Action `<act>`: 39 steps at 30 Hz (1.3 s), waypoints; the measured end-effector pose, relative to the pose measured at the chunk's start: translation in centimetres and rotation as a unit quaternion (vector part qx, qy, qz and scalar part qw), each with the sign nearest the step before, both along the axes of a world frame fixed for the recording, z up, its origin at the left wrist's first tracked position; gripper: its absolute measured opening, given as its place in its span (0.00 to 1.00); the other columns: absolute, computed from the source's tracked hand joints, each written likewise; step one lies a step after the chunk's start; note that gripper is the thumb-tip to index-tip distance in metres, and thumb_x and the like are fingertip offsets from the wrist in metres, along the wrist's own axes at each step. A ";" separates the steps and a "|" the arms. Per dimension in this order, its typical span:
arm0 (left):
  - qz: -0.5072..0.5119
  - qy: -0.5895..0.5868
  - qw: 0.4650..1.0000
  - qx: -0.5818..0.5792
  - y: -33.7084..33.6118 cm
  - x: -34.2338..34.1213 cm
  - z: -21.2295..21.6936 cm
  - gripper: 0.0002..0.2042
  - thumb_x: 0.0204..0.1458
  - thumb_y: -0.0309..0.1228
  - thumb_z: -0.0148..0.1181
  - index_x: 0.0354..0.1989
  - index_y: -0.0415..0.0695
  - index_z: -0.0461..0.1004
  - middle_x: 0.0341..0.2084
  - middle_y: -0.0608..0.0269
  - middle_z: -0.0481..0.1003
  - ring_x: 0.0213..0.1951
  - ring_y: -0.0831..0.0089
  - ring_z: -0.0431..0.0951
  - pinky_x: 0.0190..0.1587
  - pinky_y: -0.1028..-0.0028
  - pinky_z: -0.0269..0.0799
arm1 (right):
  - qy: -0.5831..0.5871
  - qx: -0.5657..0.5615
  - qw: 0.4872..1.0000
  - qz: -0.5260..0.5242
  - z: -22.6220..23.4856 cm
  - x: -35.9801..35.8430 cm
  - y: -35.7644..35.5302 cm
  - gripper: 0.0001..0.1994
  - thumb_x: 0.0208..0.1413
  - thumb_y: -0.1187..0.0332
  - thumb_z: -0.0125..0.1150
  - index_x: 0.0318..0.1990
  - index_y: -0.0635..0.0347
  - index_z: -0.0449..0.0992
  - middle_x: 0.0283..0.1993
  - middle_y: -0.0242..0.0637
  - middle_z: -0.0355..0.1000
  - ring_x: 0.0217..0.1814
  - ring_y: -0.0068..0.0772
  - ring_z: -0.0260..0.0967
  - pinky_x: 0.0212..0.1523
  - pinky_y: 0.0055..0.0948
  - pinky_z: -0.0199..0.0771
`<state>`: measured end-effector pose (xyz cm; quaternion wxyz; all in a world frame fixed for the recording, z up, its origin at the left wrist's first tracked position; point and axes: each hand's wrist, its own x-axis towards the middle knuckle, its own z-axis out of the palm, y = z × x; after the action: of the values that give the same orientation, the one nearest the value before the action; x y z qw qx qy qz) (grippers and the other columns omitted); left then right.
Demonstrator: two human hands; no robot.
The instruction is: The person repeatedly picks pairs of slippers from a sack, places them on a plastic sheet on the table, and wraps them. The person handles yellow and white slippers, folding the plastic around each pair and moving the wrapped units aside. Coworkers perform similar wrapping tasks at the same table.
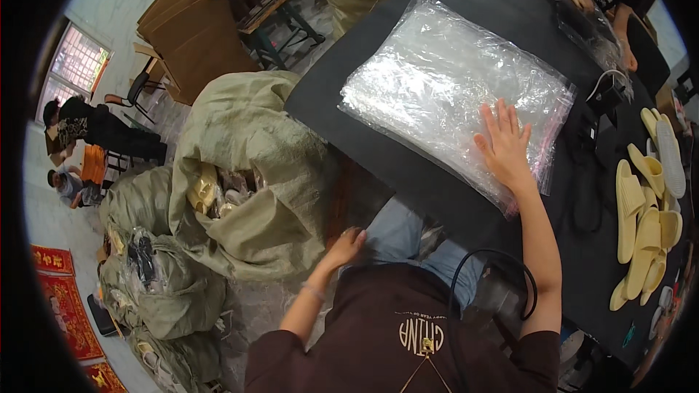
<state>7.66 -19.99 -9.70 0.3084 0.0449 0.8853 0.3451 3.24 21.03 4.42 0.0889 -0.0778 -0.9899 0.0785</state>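
A stack of clear plastic bags (pixel 451 65) lies flat on the black-covered table (pixel 320 102), with a pinkish strip along its right edge. My right hand (pixel 504 145) rests palm down on the stack's right part, fingers spread and open, gripping nothing. Beside my lap, off the table's near edge, my left hand (pixel 346 247) is held low with its fingers curled together. Nothing shows in it. Nearest to that hand is a large green woven sack (pixel 262 225), its mouth open on pale yellow slippers (pixel 205 189) and wrapped items.
Pale yellow slippers (pixel 644 233) are heaped on the table's right side, near a black device (pixel 608 94) with a white cable. Across the table, another person's hands (pixel 581 0) handle clear plastic. More filled sacks (pixel 182 298) and cardboard boxes (pixel 193 44) stand to the left.
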 end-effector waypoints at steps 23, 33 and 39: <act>-0.234 -0.129 0.953 -0.141 0.3 -15.3 -14.5 0.26 0.62 0.45 0.45 0.60 0.37 0.63 0.59 0.48 0.64 0.60 0.59 0.64 0.60 0.68 0.60 | -0.023 -0.049 0.999 0.002 2.1 -0.8 0.2 0.39 0.55 0.39 0.46 0.69 0.51 0.52 0.73 0.55 0.34 0.75 0.60 0.30 0.64 0.71 0.23; -0.091 -0.164 0.912 0.364 -1.9 -10.2 10.5 0.22 0.62 0.41 0.48 0.57 0.36 0.68 0.48 0.55 0.74 0.52 0.68 0.72 0.57 0.70 0.65 | 0.112 -0.288 0.951 0.007 2.3 0.5 1.9 0.22 0.63 0.65 0.46 0.63 0.61 0.61 0.68 0.47 0.56 0.72 0.42 0.48 0.69 0.40 0.44; 0.209 0.086 0.918 0.325 -16.8 -10.3 15.1 0.14 0.61 0.36 0.51 0.44 0.38 0.74 0.27 0.64 0.77 0.35 0.77 0.77 0.41 0.75 0.72 | 0.192 -0.173 0.965 -0.052 3.4 1.3 1.3 0.14 0.62 0.70 0.49 0.51 0.66 0.73 0.54 0.42 0.71 0.58 0.35 0.67 0.60 0.30 0.60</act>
<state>-2.61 -36.74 5.45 0.1202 -0.0141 0.7364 0.6657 4.51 22.30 7.77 0.2662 -0.1274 -0.9201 0.2577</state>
